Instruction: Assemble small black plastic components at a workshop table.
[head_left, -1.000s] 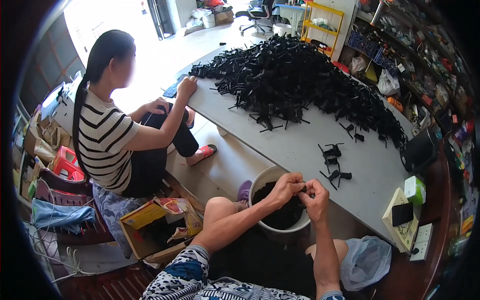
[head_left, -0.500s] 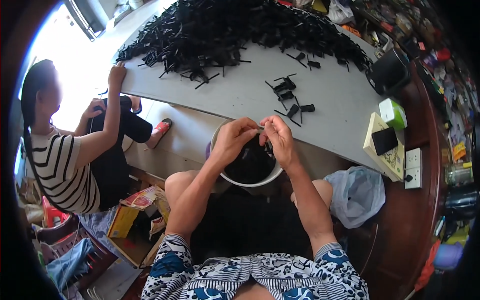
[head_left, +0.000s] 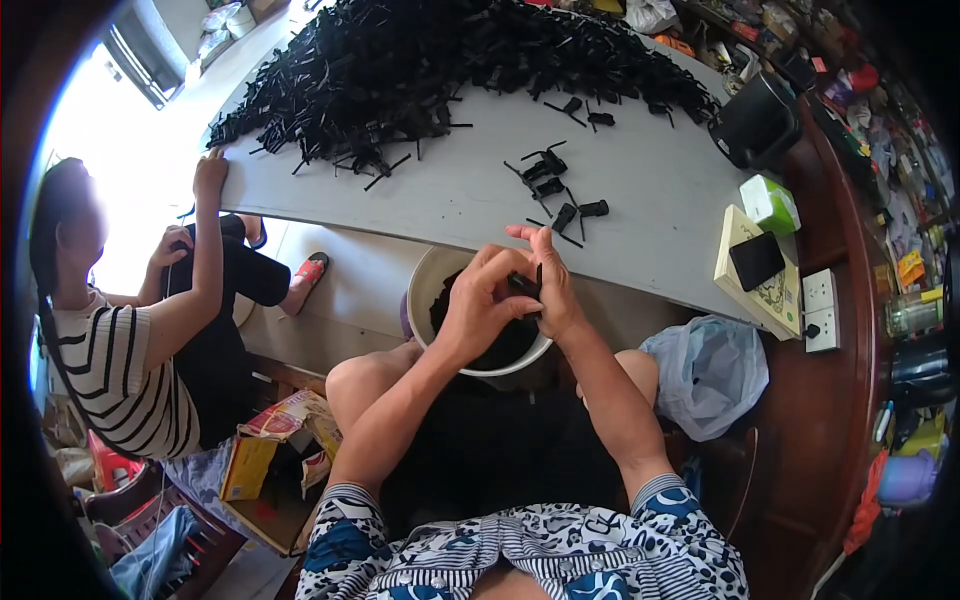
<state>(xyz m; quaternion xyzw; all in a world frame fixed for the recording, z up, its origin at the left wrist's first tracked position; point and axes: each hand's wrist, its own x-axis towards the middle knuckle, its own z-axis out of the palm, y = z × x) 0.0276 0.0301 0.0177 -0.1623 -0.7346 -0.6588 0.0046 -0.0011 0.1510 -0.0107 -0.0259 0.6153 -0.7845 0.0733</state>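
Above a white bucket (head_left: 503, 371) between my knees, my two hands meet around a small black plastic part (head_left: 524, 287). The thumb and fingers of my left hand (head_left: 476, 306) pinch it. My right hand (head_left: 556, 290) steadies the part against its palm and thumb, with its upper fingers reaching out past it. Dark pieces (head_left: 445, 300) fill part of the bucket, though my hands cover much of them. Several loose black clip-like parts (head_left: 548, 187) with thin stems lie on the grey table just beyond.
A large heap of black parts (head_left: 400, 70) covers the far side of the table (head_left: 400, 205). At left another person (head_left: 130, 350) sits, one hand on the table edge. A plastic bag (head_left: 705, 380) hangs at right, near a box with a black phone-like object (head_left: 757, 262).
My hands have come closer together and turned, and the black part now shows between them. The fingers of my right hand have straightened. The whole view has shifted slightly.
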